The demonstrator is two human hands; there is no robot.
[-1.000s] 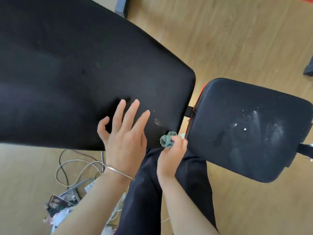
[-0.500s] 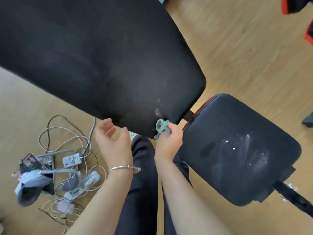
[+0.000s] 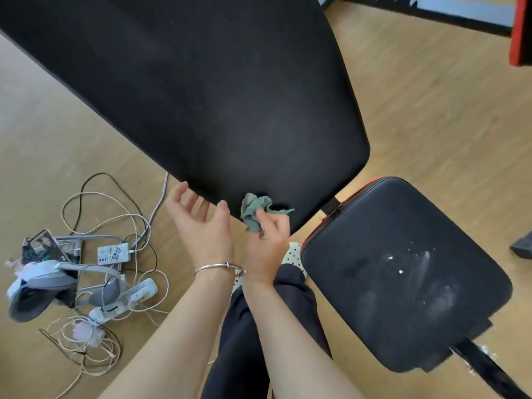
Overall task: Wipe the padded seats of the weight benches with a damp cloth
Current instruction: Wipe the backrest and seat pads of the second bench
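Observation:
A large black bench back pad fills the upper middle of the head view. To its lower right sits a smaller black seat pad with white dusty smears on it. My right hand grips a crumpled grey-green cloth against the near edge of the back pad. My left hand hovers palm up just left of it, fingers relaxed beside the pad's edge, holding nothing. A silver bangle rings the left wrist.
A tangle of cables, a power strip and small devices lies on the wooden floor at the left. A black and red frame stands at the top right. My dark trouser legs are below the hands.
My left hand lifted off the back pad and turned palm up. My right hand moved the cloth from the pad's corner gap onto its near edge. The view swung right.

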